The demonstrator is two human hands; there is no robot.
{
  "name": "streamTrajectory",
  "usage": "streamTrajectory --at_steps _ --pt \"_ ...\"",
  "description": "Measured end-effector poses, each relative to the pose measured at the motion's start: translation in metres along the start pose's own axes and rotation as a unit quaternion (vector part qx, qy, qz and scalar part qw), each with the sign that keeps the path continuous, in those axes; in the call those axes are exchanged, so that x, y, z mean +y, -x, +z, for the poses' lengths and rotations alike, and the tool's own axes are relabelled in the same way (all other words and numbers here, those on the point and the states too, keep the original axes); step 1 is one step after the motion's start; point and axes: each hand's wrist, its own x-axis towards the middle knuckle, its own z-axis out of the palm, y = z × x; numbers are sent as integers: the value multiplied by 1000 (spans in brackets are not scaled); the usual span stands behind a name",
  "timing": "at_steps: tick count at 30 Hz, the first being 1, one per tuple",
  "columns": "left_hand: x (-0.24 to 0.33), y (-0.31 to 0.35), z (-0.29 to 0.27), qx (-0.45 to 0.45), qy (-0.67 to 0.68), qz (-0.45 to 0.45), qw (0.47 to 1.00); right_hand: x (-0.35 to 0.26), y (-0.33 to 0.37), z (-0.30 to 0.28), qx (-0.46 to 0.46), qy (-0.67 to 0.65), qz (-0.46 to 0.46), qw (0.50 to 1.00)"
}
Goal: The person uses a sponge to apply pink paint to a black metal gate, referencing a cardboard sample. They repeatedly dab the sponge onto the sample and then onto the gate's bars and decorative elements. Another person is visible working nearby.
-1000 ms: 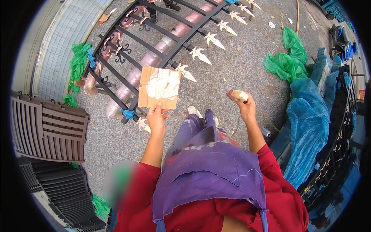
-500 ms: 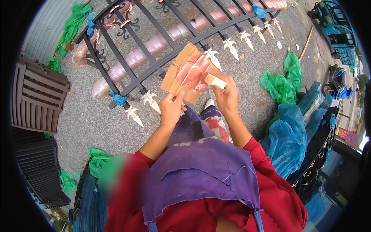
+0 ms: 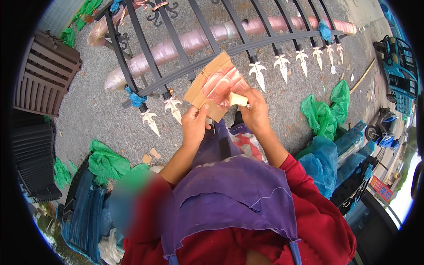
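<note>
My left hand (image 3: 194, 123) pinches the lower left edge of a piece of cardboard (image 3: 199, 93), thumb on top. Pinkish copper-coloured paint (image 3: 221, 81) is smeared over the cardboard's middle. Between the fingers of my right hand (image 3: 256, 111) is a pale yellow sponge (image 3: 238, 99), held at the right edge of the painted patch. Beyond the cardboard lies a black metal fence panel (image 3: 176, 70) whose spearhead tips (image 3: 281, 66) are pale pink and point toward me. One spearhead (image 3: 172, 109) is just left of the cardboard.
A pink plastic-wrapped roll (image 3: 163, 49) supports the panel. Green plastic sheeting (image 3: 324, 110) and blue-wrapped bundles (image 3: 318, 161) lie at right. Brown slatted panels (image 3: 46, 73) stand at left, with more green sheeting (image 3: 106, 163) nearby. A blue scooter (image 3: 386, 130) is parked far right.
The view has shifted, so the fence appears further right. My right hand has moved the sponge slightly left and down over the cardboard. Both hands keep their holds.
</note>
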Motion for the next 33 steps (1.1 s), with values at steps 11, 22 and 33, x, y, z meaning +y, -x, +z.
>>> streamTrajectory --at_steps 11,22,33 --pt "-38 -25 -80 184 90 -64 977 104 -22 52 39 -76 142 986" --pt "-57 -23 -98 185 98 -101 973 135 -38 119 114 -142 293 939" --pt "-54 -26 -104 186 111 -94 972 129 -47 124 94 -171 395 898"
